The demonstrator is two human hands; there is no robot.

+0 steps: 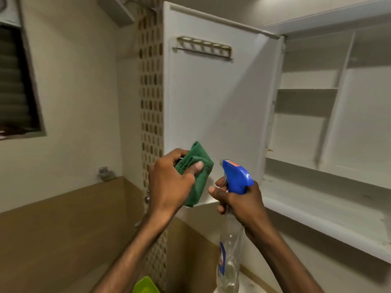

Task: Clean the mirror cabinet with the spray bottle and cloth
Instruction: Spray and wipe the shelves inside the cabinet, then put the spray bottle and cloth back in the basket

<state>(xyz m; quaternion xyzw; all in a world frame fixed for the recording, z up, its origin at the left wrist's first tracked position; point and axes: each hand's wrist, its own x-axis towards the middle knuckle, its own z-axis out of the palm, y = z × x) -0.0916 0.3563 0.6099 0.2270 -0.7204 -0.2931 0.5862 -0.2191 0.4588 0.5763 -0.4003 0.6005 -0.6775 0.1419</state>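
Left hand [169, 182]: up at the lower edge of the open door, fingers and thumb curled tight round a folded green cloth [195, 172], thumb pressing across its front.
Cloth: bunched in that grip, its top corner poking above the knuckles and its tail hanging below the palm, right against the door's inner face (whether it truly touches the panel is hard to tell through the blur).
Right hand [239, 199]: wrapped round the neck of the spray bottle [229, 246], just right of the cloth, with fingers curled at the front under the trigger head.
Spray bottle: clear body hanging down below the fist, blue trigger head [237, 176] on top, nozzle aimed left and up toward the door and cloth; a label with blue and red shows on the body.
Cabinet door [211, 98]: swung wide open, white inner side facing us, a small rack with a row of holes [203, 47] fixed near its top.
Cabinet [317, 187]: white, to the right of the door, with shelves and upright dividers; some brownish specks near the hinge side.
Wall: cream above, tan below, with a strip of small patterned tiles [151, 102] just left of the door.
Window [17, 85]: dark, far left.
Bottom edge: a bright green object [145, 285], only partly in view.
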